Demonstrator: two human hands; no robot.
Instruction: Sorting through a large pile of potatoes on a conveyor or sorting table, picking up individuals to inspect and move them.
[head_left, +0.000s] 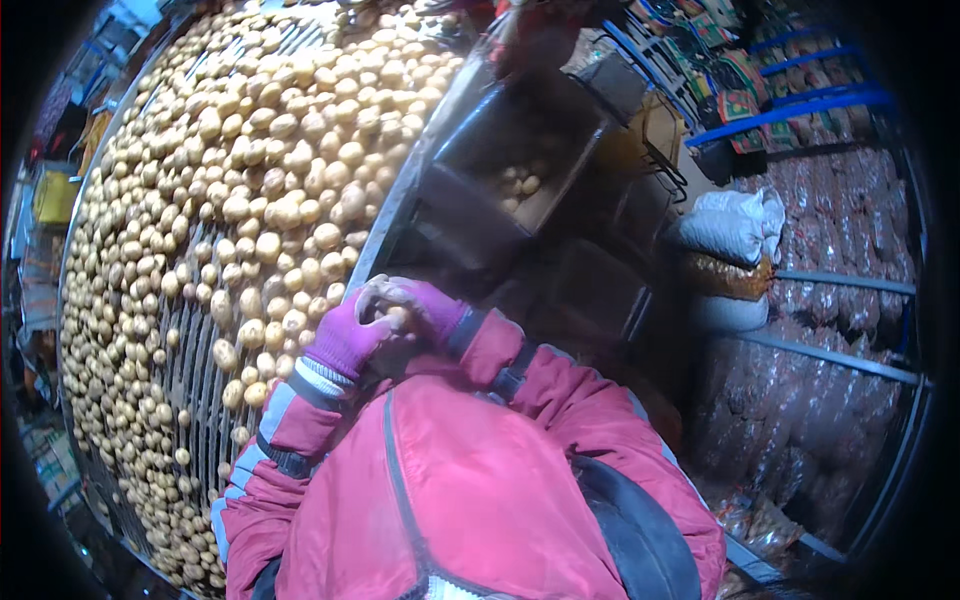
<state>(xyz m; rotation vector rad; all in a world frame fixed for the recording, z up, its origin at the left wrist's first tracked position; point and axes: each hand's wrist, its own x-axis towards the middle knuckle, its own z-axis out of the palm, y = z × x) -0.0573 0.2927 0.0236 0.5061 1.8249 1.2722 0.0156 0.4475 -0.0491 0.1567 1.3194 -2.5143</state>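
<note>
My left hand (347, 334), in a purple knit glove with a soiled greyish palm, is raised in front of my chest. Against it is my right hand (429, 306), gloved the same way, with the fingers of both hands curled towards each other. Whether anything lies between them is hidden by the fingers. Just beyond the hands runs the metal side rail (397, 202) of a sorting conveyor. On its left, many pale potatoes (300, 202) cover the dark slatted bed (202, 375), with bare slats showing near my left arm.
Right of the rail stands a dark open bin (551, 112) with several potatoes (519, 184) at its bottom. White woven sacks (724, 229) are stacked farther right, beside piled filled mesh bags (825, 225) and blue metal bars (795, 116). A person in red (536, 37) stands at the far end.
</note>
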